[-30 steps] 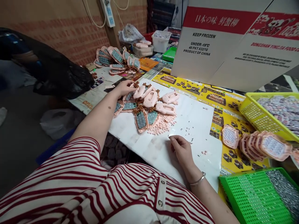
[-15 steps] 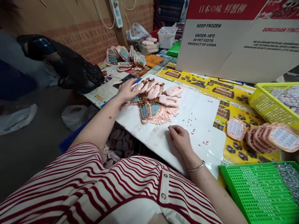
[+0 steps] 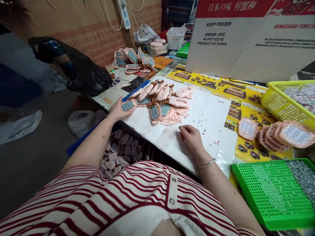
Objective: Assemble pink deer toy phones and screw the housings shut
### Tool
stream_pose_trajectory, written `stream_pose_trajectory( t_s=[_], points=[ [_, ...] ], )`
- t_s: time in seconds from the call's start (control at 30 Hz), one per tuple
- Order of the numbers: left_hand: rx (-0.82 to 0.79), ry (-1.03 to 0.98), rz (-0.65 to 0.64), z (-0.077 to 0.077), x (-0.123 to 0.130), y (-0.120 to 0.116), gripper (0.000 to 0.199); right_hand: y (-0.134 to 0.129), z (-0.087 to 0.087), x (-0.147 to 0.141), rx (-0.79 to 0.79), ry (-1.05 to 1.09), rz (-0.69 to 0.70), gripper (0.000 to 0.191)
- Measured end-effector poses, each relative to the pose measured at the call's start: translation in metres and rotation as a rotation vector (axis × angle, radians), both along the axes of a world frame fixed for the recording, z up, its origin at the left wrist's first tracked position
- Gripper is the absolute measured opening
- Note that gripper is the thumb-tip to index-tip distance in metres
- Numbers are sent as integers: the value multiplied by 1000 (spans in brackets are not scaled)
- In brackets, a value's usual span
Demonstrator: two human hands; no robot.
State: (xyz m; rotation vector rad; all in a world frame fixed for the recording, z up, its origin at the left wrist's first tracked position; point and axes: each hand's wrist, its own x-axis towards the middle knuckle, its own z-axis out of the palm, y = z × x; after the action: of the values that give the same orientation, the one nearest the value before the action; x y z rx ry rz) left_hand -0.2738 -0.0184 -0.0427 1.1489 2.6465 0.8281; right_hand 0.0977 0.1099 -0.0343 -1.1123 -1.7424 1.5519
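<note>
At the left edge of the white board (image 3: 157,129), my left hand (image 3: 116,110) is closed round a pink plastic casing half with a grey-green circuit board (image 3: 128,105) in it. Beside it lies a heap of similar pink casings (image 3: 163,94), some face down, others showing their boards. Small pink rings or buttons (image 3: 173,119) are spread in front of that heap. My right hand (image 3: 192,139) rests on the white board, thumb and forefinger pinched together. Whatever may be between those fingertips is too small to name.
On the right are a stack of pink faceplates (image 3: 283,136), a yellow basket (image 3: 275,101) of small parts and a green tray (image 3: 273,193) with screws. A large carton (image 3: 221,55) stands behind. More casings (image 3: 133,59) lie at back left; several fill the space below the table.
My left hand has moved from the heap toward me and the table's left edge, bringing a pink casing half with its circuit board. My right hand stays pinched in nearly the same place.
</note>
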Motion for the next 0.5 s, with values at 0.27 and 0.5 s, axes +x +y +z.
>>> stream_pose_trajectory(
  t_s=[0.27, 0.5],
  points=[
    [92, 95, -286, 38, 71, -24, 119, -16, 4, -2, -39, 68, 18, 36],
    [175, 496, -1038, 68, 193, 15, 94, -43, 27, 28, -173, 296, 109, 57]
  ],
)
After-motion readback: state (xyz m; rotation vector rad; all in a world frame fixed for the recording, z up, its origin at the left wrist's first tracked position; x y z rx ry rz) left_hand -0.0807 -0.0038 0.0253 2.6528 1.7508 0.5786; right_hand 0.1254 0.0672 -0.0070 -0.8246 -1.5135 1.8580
